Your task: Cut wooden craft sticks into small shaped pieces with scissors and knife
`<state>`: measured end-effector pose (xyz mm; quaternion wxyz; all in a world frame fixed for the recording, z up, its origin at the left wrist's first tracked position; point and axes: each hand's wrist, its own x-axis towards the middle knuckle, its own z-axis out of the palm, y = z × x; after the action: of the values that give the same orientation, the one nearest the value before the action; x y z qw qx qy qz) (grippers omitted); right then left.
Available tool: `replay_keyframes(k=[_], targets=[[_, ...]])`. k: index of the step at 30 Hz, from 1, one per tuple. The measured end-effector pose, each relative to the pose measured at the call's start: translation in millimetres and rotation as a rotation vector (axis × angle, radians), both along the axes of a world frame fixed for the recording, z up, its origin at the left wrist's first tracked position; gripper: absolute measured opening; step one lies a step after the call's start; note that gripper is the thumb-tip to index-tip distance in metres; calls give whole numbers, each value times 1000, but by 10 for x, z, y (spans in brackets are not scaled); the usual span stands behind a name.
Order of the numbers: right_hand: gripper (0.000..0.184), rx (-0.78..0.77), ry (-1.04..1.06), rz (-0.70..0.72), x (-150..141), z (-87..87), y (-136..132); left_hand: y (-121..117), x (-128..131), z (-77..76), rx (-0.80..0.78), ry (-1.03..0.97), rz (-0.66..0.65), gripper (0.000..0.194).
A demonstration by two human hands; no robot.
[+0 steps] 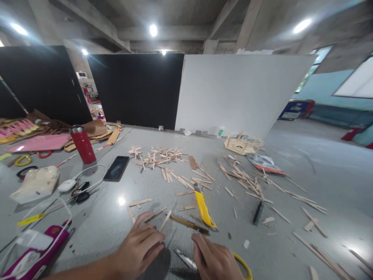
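My left hand [142, 243] pinches a short wooden craft stick [166, 221], its pointed end up, between thumb and fingers. My right hand [214, 257] is curled over a pair of scissors with a yellow handle [245, 265]; their metal blades [185, 259] stick out to the left, the middle is hidden under the fingers. Just beyond my hands lie a narrow brown tool [188, 224] and a yellow utility knife [204, 206]. Joined craft sticks [140, 202] rest on the table past my left fingertips.
Loose and joined craft sticks [163, 157] cover the middle and right of the grey table. A stick-built frame [243, 144] stands at the back right. On the left are a phone [116, 168], a red bottle [83, 144], keys [82, 193] and a purple power strip [51, 249] with cables.
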<state>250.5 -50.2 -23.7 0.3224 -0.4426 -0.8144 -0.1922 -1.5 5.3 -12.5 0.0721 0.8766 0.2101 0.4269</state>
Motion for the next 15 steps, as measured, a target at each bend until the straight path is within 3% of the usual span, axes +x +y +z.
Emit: replay_keyframes(k=[15], targets=[[31,-36,-46,-14,4,8,-7,15,2,-6,22,-6,-17,19]])
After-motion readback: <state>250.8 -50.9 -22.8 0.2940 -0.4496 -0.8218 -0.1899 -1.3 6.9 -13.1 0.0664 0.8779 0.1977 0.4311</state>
